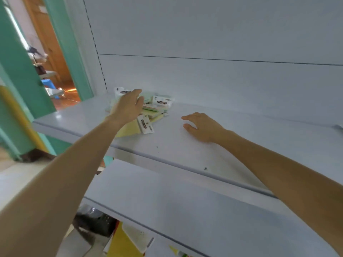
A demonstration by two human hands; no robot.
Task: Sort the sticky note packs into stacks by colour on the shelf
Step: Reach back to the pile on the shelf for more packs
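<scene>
A loose pile of sticky note packs lies at the back left of the white shelf. The packs are pale green, pink and yellow, each with a white header card. A yellow pack lies nearest the shelf's front. My left hand reaches over the pile with fingers spread, covering its left part; whether it touches a pack I cannot tell. My right hand rests palm down on the bare shelf to the right of the pile, fingers apart, holding nothing.
A lower white shelf juts out beneath. Below it are yellow and dark items. A doorway with a green frame opens at left. The shelf's back panel rises behind the pile.
</scene>
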